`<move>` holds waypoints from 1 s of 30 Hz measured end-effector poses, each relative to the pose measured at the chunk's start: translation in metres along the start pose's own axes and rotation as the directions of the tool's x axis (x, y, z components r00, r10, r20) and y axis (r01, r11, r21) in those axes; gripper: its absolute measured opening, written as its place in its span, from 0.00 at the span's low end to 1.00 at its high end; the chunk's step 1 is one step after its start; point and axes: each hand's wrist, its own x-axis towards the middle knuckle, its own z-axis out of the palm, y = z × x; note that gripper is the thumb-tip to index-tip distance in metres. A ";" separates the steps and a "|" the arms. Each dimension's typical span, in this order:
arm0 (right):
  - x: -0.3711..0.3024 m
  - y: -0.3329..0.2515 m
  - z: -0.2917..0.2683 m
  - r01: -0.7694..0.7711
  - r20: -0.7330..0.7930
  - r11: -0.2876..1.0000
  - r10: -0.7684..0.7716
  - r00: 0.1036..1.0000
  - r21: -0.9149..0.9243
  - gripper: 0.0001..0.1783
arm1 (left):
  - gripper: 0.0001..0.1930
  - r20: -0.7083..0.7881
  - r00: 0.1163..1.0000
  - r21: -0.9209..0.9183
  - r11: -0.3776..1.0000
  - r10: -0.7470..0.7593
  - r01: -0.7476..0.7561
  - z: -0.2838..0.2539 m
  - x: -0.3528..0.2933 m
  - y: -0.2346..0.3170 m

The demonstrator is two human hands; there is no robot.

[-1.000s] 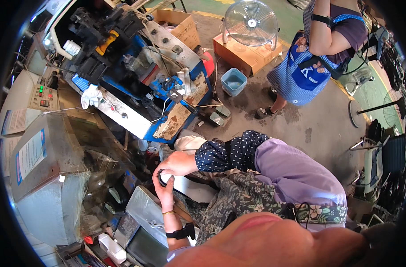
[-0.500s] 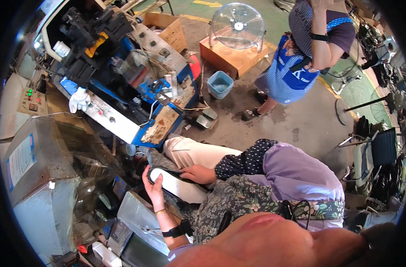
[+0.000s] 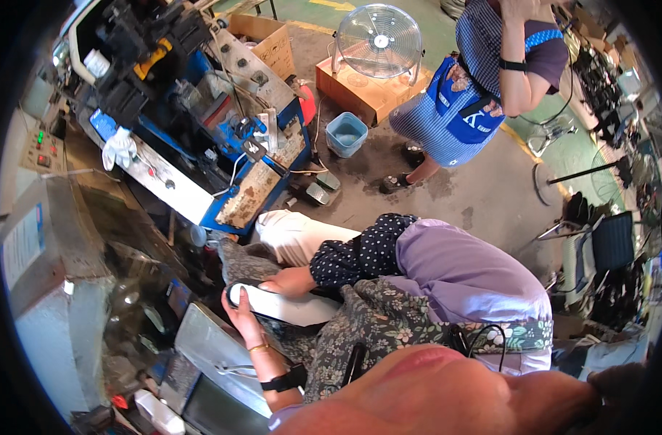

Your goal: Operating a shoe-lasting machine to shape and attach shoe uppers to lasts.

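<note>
A long white shoe sole (image 3: 291, 307) with a rounded end and a dark rim lies across my lap, over a floral apron (image 3: 385, 319). My left hand (image 3: 242, 319) is closed around its left end, the thumb on the white face and the fingers mostly hidden at the rim. At the sole's far edge is my right hand (image 3: 291, 281), closed on it; its fingertips are partly out of sight. The sole's right end rests near the apron's folds.
A blue-framed machine (image 3: 229, 210) with a white glove (image 3: 119, 148) on it stands at far left. A metal box (image 3: 215, 341) is beside my left forearm. Beyond are a blue bucket (image 3: 347, 135), a fan (image 3: 380, 42) on a carton and a standing person (image 3: 483, 80).
The sole has tipped slightly and shifted, with both hands still on it. My right hand has slid towards its left end. The whole view has shifted a little.
</note>
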 end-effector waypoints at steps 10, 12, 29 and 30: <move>-0.025 -0.003 -0.003 0.007 0.303 0.813 -0.225 0.926 0.582 0.43 | 0.27 0.099 0.994 0.105 0.994 -0.050 0.040 -0.032 0.008 0.009; -0.029 -0.006 -0.002 -0.024 0.156 0.901 -0.048 0.987 0.434 0.45 | 0.31 0.249 0.968 -0.204 0.975 -0.033 0.085 -0.032 0.013 0.013; -0.007 -0.023 0.054 0.208 -0.205 0.951 -0.162 0.965 0.229 0.44 | 0.23 -0.216 0.940 0.815 0.579 0.263 0.025 -0.013 -0.068 -0.013; -0.005 -0.032 0.051 0.217 -0.193 0.963 -0.185 0.964 0.161 0.44 | 0.24 -0.233 0.926 0.809 0.587 0.298 0.014 -0.019 -0.067 -0.020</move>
